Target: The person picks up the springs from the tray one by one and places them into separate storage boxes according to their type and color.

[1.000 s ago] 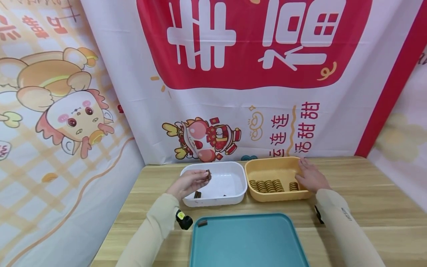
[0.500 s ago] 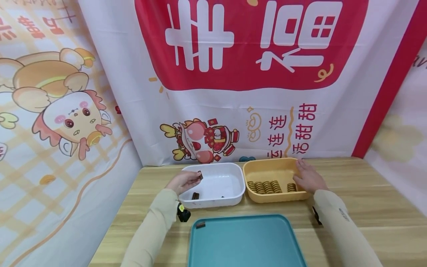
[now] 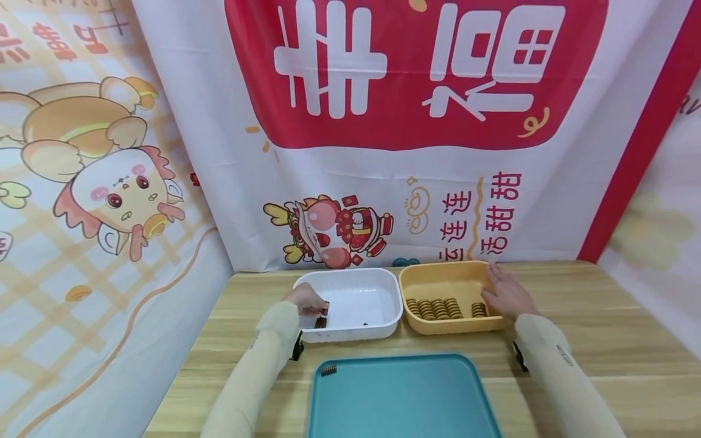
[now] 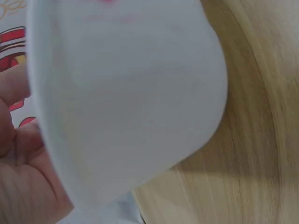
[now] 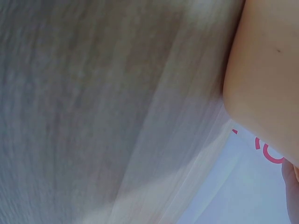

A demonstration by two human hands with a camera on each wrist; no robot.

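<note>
While left hand (image 3: 308,300) pinches dark ridged piece (image 3: 325,309) | right hand (image 3: 505,294) flat on yellow bin (image 3: 438,271)

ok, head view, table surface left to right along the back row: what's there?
left hand → white bin → row of brown discs in the yellow bin → right hand.

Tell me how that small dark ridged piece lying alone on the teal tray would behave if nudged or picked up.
The ridged piece looks tiny beside the teal tray, so it is probably very light. The tray's surface looks smooth, so a nudge would likely make it skid. If its ribbed body is round, which is too small to tell, it may roll. Picking it up likely needs a fingertip pinch.
</note>
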